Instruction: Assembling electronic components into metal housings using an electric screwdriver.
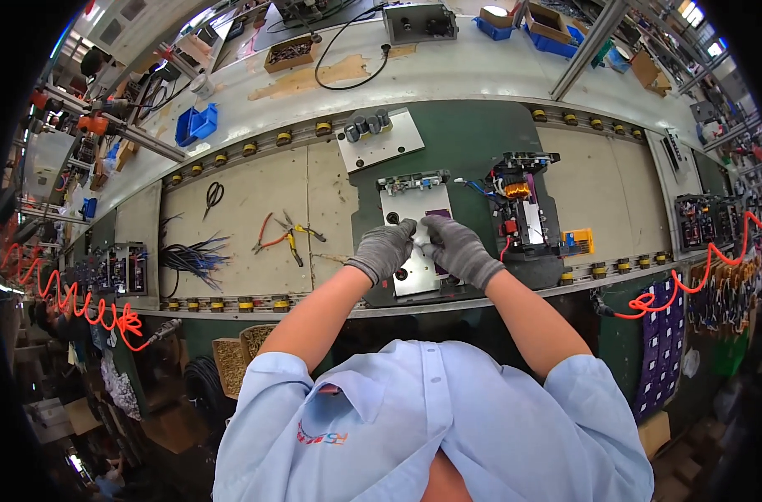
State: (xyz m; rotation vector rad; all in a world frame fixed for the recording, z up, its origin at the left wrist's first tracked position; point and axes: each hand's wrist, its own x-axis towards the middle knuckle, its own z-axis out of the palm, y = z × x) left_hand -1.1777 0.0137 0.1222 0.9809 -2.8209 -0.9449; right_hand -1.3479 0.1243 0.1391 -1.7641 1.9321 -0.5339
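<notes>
Both my hands, in grey knitted gloves, meet over a silver metal plate [414,202] with a circuit board [413,180] along its far end. My left hand [385,250] is closed, fingertips bunched together near the plate's middle. Facing it from the right, my right hand [462,251] is closed too, its fingers pinched close to a purple piece [438,216] on the plate. Whatever is between the fingertips is hidden. Beneath the plate lies a dark green board [456,134]. To the right on it stands an electronic assembly [527,213] with a copper coil and wires.
A metal plate with several capacitors [389,146] lies beyond my hands. On the left are pliers [268,234], cutters [295,238], scissors [214,197] and a wire bundle [192,258]. An orange box [578,242] sits right. Coiled red air hoses [79,305] hang at both sides.
</notes>
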